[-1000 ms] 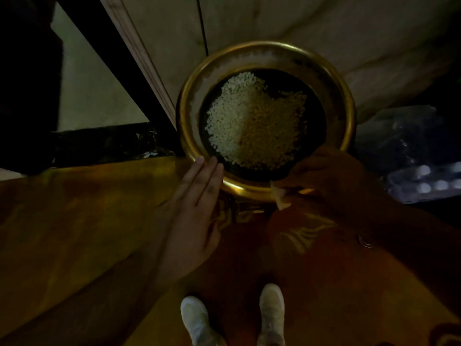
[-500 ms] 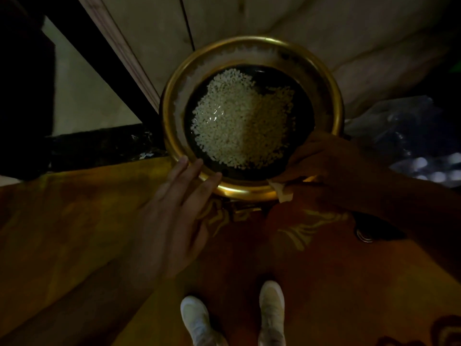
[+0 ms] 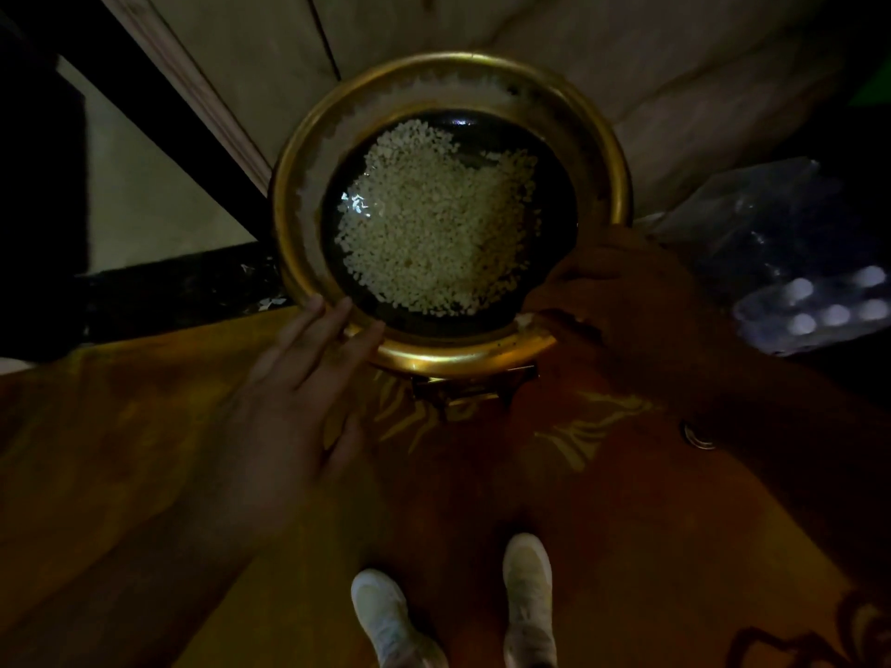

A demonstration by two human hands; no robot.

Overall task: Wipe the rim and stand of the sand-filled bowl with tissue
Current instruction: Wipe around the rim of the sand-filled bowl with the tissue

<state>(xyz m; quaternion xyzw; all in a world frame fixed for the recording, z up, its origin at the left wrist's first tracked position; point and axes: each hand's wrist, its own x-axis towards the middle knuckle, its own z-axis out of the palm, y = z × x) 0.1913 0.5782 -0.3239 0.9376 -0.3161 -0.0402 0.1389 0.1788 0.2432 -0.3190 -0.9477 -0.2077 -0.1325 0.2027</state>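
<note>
The round brass bowl (image 3: 451,204) holding pale sand stands on its stand (image 3: 475,385) on the orange cloth. At its near rim the right hand (image 3: 622,291) pinches white tissue (image 3: 524,320); the left hand (image 3: 308,378) rests open-fingered there. The far rim looks dusty, and the stand is probably unwiped.

A single head-worn wide-angle view looks almost straight down from standing height. The bowl (image 3: 451,219) sits close below at centre, both hands (image 3: 289,412) reach in from the lower edge, and the shoes (image 3: 390,614) show at the bottom.
</note>
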